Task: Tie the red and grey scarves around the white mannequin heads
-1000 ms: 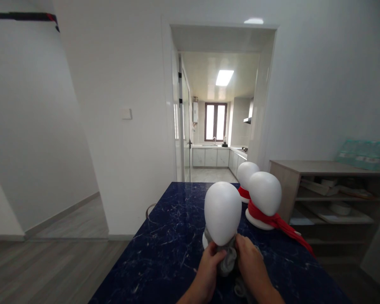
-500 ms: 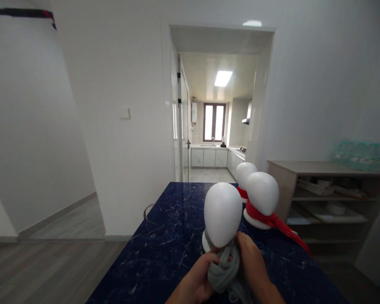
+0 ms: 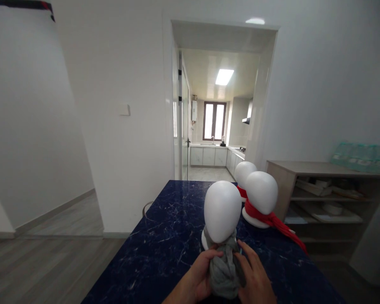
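A grey scarf (image 3: pixel 224 270) is wrapped around the neck of the nearest white mannequin head (image 3: pixel 223 211), with a bunched knot hanging at its front. My left hand (image 3: pixel 204 272) grips the knot from the left, thumb on top. On the other side, my right hand (image 3: pixel 253 270) has its fingers spread along the scarf's edge; its fingertips are at the cloth, and part of them is hidden. A second mannequin head (image 3: pixel 262 192) stands to the right, wearing a red scarf (image 3: pixel 269 217) whose tail trails right. Behind it is a third mannequin head (image 3: pixel 245 173), also with red cloth at its neck.
All the heads stand on a dark blue marbled table (image 3: pixel 164 236). To the right, a wooden shelf unit (image 3: pixel 281 169) holds trays and a bowl, with plastic-wrapped bottles (image 3: pixel 361 157) on top. A doorway beyond the table opens onto a kitchen.
The knot now hangs fuller and flatter at the front of the neck. My right hand has loosened from the scarf, and its fingers have spread. My left hand stays on the cloth.
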